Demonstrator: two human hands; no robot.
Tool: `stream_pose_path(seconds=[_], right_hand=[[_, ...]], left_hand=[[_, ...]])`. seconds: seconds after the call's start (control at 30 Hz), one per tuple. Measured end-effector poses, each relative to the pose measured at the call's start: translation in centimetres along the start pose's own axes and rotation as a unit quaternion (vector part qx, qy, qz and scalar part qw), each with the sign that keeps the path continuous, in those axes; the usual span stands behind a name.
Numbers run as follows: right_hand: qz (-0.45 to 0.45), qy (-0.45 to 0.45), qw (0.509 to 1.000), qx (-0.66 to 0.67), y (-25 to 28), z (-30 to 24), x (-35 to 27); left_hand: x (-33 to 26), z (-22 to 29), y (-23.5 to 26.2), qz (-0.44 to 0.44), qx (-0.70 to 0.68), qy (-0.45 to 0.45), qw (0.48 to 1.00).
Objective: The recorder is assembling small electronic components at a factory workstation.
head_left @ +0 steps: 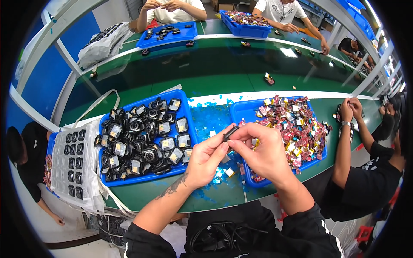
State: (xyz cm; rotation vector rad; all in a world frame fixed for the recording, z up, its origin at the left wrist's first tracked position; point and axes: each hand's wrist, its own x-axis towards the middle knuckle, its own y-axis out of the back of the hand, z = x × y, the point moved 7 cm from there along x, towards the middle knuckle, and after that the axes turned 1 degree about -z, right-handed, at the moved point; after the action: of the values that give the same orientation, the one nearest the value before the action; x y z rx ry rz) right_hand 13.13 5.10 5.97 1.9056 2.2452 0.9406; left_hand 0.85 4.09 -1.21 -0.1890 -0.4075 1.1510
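Observation:
My left hand and my right hand meet above the table, fingertips pinched on a small black watch casing held tilted and seen nearly edge-on. What shows of its inner side is too small to tell. Beside my left hand stands a blue tray heaped with black watch casings, several with silver or pale backs. Under and beyond my right hand, another blue tray holds a pile of small pink, yellow and white parts. Blue film scraps litter the surface between the trays.
A white moulded tray with black casings lies at the left edge. Past the white ledge runs a green conveyor belt carrying a loose part. Far blue trays stand near co-workers. At right, a co-worker's hands work close by.

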Motion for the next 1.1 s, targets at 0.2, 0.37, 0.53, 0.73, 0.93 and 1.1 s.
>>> stream_pose_path(seconds=[0.2,0.37,0.53,0.73,0.93,1.1], right_hand=[[-0.008,0.006,0.986,-0.166,0.7,-0.6,-0.1],[-0.017,0.001,0.990,0.137,1.4,1.5,0.1],[-0.170,-0.035,0.983,0.056,0.9,1.6,3.2],[-0.383,-0.085,0.887,0.244,-1.0,2.8,4.4],[-0.080,0.182,0.964,-0.177,0.7,1.7,4.5],[-0.081,0.016,0.993,-0.087,-0.1,1.7,2.3]], left_hand=[[-0.1,-0.2,-0.1,0.000,-0.011,0.013,1.000],[-0.4,0.1,-0.4,-0.016,0.023,0.072,0.997],[-0.1,0.2,-0.7,-0.041,-0.014,0.043,0.998],[-0.1,0.0,-0.8,-0.103,0.015,0.061,0.993],[1.1,0.1,1.8,0.093,-0.033,0.055,0.994],[0.8,1.5,2.0,0.134,-0.137,-0.012,0.981]])
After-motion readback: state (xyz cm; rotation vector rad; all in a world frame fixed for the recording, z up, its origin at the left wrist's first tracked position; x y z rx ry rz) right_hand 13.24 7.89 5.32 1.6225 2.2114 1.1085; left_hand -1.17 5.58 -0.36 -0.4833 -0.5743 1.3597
